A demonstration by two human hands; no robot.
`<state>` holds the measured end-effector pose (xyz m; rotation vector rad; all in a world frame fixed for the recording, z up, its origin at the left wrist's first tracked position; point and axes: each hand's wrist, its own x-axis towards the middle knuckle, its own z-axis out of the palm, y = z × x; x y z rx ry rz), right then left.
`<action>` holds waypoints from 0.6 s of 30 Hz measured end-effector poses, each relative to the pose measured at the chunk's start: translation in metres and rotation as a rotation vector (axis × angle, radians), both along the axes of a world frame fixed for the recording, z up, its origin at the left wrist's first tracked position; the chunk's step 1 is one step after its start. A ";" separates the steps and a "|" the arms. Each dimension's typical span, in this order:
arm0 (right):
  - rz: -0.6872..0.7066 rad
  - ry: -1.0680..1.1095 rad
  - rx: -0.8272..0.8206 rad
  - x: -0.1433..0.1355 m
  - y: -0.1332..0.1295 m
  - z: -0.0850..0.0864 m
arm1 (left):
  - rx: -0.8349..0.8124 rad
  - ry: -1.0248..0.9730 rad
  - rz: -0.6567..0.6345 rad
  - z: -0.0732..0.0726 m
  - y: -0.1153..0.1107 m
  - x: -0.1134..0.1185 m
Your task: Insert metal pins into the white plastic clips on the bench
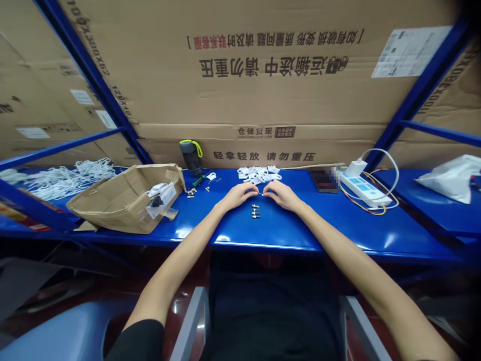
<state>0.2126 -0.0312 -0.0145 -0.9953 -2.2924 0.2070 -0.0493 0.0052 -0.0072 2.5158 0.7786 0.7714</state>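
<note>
My left hand (240, 194) and my right hand (281, 194) meet over the blue table, fingertips pinched close together. Between them shows a small thin metal piece (260, 194), with an end in each hand; its exact kind is too small to tell. Just below the hands, several small metal pins with wider heads (256, 211) lie in a short column. Beyond my fingers is a loose pile of small white plastic parts (259, 174). Further left lie several small brass-coloured pieces (191, 193) beside a green-handled screwdriver (199, 181) and a single white part (211, 176).
An open cardboard box (112, 203) stands left on the blue table (285, 230), with a dark bottle (191, 159) behind it. White cords (71, 178) are heaped far left. At right are a dark box (323, 180), a power strip (366, 188) and a white bag (453, 175).
</note>
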 end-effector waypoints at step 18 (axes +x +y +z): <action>0.100 0.099 0.010 0.005 0.005 -0.008 | -0.210 -0.089 -0.053 0.004 -0.003 -0.002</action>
